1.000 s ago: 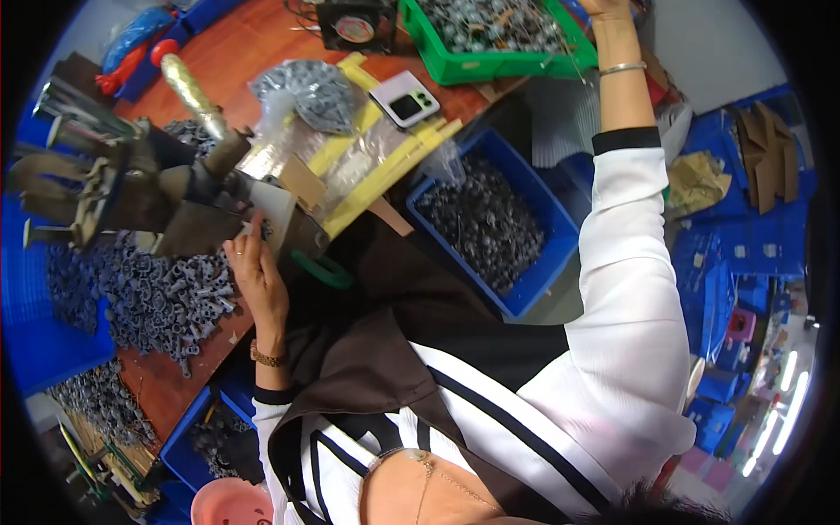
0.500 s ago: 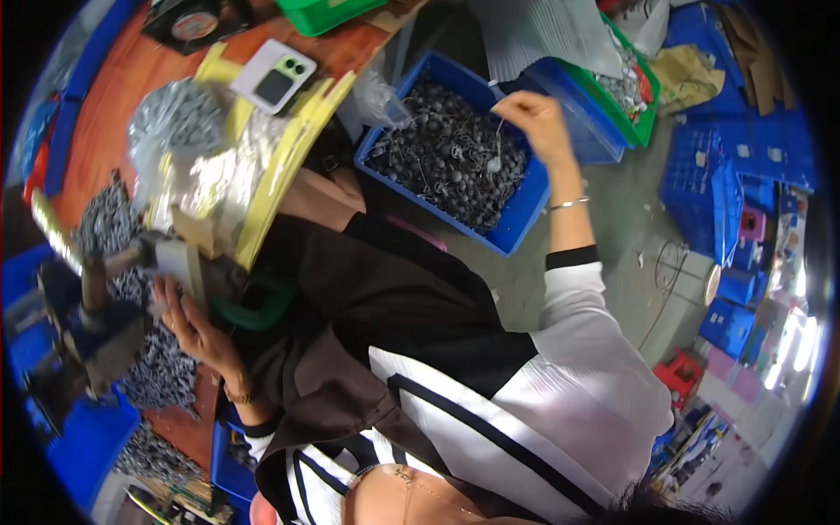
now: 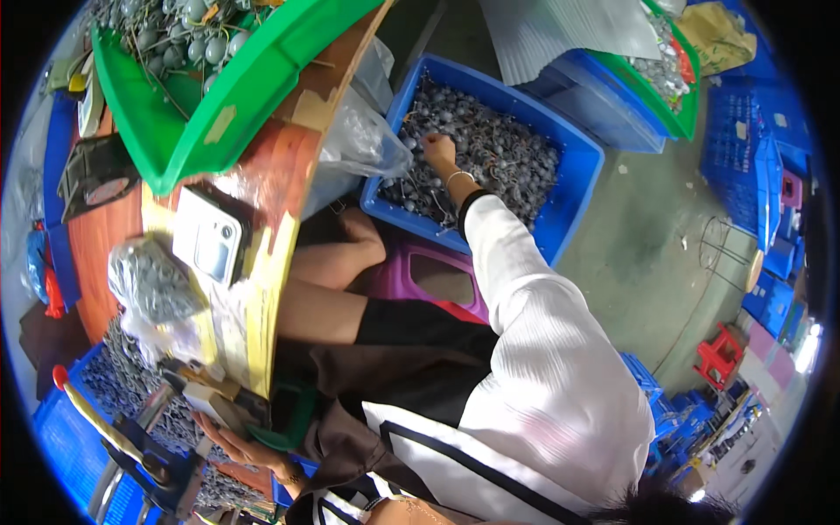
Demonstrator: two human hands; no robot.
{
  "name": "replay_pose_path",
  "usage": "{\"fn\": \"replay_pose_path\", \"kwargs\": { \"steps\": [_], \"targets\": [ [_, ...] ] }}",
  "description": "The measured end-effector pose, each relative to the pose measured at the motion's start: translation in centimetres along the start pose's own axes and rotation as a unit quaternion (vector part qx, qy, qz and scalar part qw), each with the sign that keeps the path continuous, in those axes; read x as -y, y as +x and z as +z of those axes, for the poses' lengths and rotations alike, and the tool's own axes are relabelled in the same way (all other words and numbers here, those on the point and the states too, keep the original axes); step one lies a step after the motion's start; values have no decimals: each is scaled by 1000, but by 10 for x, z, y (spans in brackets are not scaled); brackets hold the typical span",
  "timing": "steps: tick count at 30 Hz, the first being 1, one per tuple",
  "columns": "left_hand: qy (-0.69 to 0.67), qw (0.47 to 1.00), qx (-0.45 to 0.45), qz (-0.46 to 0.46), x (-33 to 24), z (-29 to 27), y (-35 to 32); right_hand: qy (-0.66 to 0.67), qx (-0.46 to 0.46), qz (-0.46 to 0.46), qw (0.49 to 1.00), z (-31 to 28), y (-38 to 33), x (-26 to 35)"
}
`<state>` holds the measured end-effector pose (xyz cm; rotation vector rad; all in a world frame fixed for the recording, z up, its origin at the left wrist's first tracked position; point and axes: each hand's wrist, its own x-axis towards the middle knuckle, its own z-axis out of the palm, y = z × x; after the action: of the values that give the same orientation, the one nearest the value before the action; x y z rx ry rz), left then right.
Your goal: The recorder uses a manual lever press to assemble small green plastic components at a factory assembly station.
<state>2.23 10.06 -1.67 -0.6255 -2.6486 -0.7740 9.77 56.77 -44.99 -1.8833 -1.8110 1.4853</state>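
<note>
Right hand [image 3: 440, 154]: in the blue bin [image 3: 573, 203], far centre, fingers curled down onto the grey parts [image 3: 499, 166]; closed or nearly so, but whether anything is pinched cannot be told.

Left hand [image 3: 245, 448]: near left, fingers fairly straight, against or just beside the pale block [image 3: 215, 408] of the press [image 3: 157, 468]; thumb hidden, so its opening and any hold cannot be told.

Parts: heaped inside the bin, right of the table [image 3: 96, 232], thin strands showing among them. Likely fault — tangling; one part drawn up could bring others, or spill them over the rim.

Press: near left, red-tipped lever [image 3: 87, 402] standing to its left. Likely fault — pinched fingers, should the mechanism move while attention is on the bin.

Clear bag [image 3: 363, 131]: overhangs the bin's left side. Could snag the right hand on a leftward return.

Phone [image 3: 208, 236]: on the table, near its right side. Could be knocked down by a passing sleeve.

Green tray [image 3: 210, 131]: far left, on the table, loaded with round grey pieces [image 3: 188, 39]. A bump against its corner could shake some loose.
</note>
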Motion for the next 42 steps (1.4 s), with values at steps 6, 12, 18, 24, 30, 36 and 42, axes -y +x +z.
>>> {"fn": "replay_pose_path", "kwargs": {
  "steps": [6,12,18,24,30,36,42],
  "targets": [
    [127,989,59,-39,-18,-5,9,-240,102,-120,958,39,58,7],
    [45,997,47,-43,-3,-4,4,-6,60,-109,992,14,54,-7],
    [5,1000,-22,9,9,1,-9,231,110,-228,939,-114,-76,63],
    [-87,995,-18,-33,17,3,-5,127,146,-401,896,-226,-224,164],
    [-61,987,-145,-17,9,-22,-34,172,310,-455,817,-213,-336,218],
    [117,978,-159,-71,62,-65,-80,66,487,-436,754,-171,-416,225],
    [161,982,-97,-25,77,-62,-69,-21,462,-474,749,-127,-475,248]
  ]
}}
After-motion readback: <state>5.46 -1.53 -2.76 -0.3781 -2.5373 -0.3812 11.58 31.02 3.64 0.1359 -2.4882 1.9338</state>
